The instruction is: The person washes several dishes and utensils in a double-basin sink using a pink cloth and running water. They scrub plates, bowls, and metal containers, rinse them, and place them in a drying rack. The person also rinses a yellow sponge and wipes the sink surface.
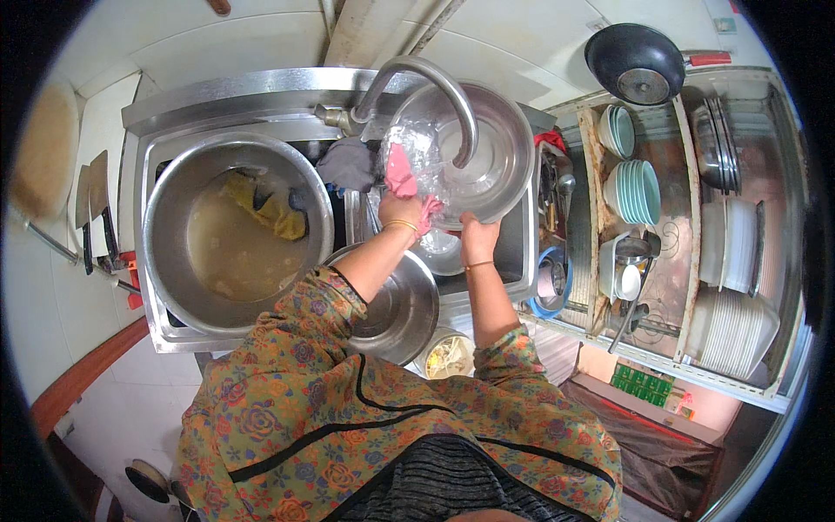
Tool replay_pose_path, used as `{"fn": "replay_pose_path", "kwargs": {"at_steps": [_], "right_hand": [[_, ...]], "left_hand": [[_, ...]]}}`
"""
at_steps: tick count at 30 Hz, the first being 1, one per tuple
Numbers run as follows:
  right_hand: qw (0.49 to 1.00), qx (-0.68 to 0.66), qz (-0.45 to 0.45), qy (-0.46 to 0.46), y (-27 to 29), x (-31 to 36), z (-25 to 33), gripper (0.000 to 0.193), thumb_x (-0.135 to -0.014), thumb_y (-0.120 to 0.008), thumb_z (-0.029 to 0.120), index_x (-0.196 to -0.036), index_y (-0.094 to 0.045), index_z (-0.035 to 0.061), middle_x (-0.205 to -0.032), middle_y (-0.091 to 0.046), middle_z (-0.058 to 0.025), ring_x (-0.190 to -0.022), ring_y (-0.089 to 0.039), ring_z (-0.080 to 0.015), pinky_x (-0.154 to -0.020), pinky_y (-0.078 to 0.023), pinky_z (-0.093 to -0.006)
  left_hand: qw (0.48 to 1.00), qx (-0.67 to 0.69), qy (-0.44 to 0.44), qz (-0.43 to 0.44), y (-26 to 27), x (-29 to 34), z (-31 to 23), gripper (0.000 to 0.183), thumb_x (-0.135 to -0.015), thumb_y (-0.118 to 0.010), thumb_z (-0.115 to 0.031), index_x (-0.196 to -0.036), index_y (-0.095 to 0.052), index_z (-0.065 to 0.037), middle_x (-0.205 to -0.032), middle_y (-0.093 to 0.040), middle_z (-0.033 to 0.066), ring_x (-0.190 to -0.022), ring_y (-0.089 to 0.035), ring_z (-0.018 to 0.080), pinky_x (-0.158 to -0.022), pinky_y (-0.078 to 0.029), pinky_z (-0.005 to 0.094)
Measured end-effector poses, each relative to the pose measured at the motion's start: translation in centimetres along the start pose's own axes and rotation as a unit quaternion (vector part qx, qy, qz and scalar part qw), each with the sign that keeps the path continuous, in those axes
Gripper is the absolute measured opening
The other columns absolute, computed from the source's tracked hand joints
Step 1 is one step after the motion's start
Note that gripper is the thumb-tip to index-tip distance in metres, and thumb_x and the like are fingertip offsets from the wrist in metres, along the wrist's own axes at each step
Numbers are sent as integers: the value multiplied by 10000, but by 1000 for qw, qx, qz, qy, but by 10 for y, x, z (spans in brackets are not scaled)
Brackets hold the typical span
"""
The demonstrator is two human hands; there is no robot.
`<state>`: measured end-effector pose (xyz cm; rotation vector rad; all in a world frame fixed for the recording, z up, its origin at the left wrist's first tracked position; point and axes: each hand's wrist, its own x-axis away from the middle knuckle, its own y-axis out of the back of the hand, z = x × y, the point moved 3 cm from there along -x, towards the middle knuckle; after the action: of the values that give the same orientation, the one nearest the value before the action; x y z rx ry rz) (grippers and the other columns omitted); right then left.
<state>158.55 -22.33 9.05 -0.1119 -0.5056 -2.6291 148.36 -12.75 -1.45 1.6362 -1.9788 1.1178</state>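
Note:
My left hand (pixel 403 210) is closed round a pink cloth (pixel 401 170), which lies against the left side of a metal basin (pixel 507 143). With my right hand (pixel 479 235) I grip the near rim of that basin, and it looks tilted. The curved faucet (pixel 462 104) reaches over the basin, with splashing water on its left side. Below my left wrist a second metal basin (pixel 404 304) sits partly hidden by my sleeve. Under the held basin, part of a further shiny vessel (pixel 445 258) shows in the sink.
A big pot (pixel 161 204) of cloudy water at the left holds a yellow cloth (pixel 280 217). A grey cloth (pixel 346 163) hangs between the sinks. Racks on the right carry green bowls (pixel 637 193) and white plates (pixel 729 326), with a wok (pixel 635 56) above. Knives (pixel 97 196) hang left.

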Motion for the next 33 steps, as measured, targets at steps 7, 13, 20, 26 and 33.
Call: {"fn": "replay_pose_path", "kwargs": {"at_steps": [7,13,20,26,33], "right_hand": [[991,21,113,-62,28,31,51,531,-734,-552,-39,-1253,-447,-9,-1038,-589,-147,-786,-643,-262,-509,-613,-359],[957,-45,177,-223,24,43,60,411,-791,-544,-2,-1188,-500,-98,-1036,-607,-177,-791,-666,-288,-528,-630,-358],[942,-98,224,-231,8,36,37,388,-777,-546,1,-1150,-532,-101,-942,-652,-158,-697,-686,-274,-483,-620,-344],[945,-109,190,-243,38,15,34,300,-792,-534,6,-1079,-559,-77,-887,-645,-157,-625,-673,-257,-460,-609,-338],[905,-121,231,-337,24,50,2,123,-861,-542,113,-844,-579,-3,-817,-622,-140,-612,-658,-249,-556,-612,-328]], "left_hand": [[819,-507,-269,13,22,-56,-85,363,-775,-698,-216,-1040,-591,8,-920,-675,274,-902,-661,439,-808,-541,479],[569,-634,-521,45,-25,-50,-101,295,-816,-584,-83,-1106,-581,-30,-1261,-570,254,-1235,-516,395,-1073,-378,489],[647,-581,-389,304,-52,10,-42,191,-859,-541,-153,-973,-632,-29,-1106,-622,207,-1150,-547,363,-1057,-350,497],[469,-623,-240,577,-18,14,-58,281,-827,-622,-297,-978,-659,-63,-1080,-644,166,-1078,-591,319,-1010,-392,430],[271,-812,-503,121,-34,-42,-85,414,-855,-582,-361,-1176,-658,-111,-1207,-607,152,-1192,-508,315,-1025,-393,400]]}}
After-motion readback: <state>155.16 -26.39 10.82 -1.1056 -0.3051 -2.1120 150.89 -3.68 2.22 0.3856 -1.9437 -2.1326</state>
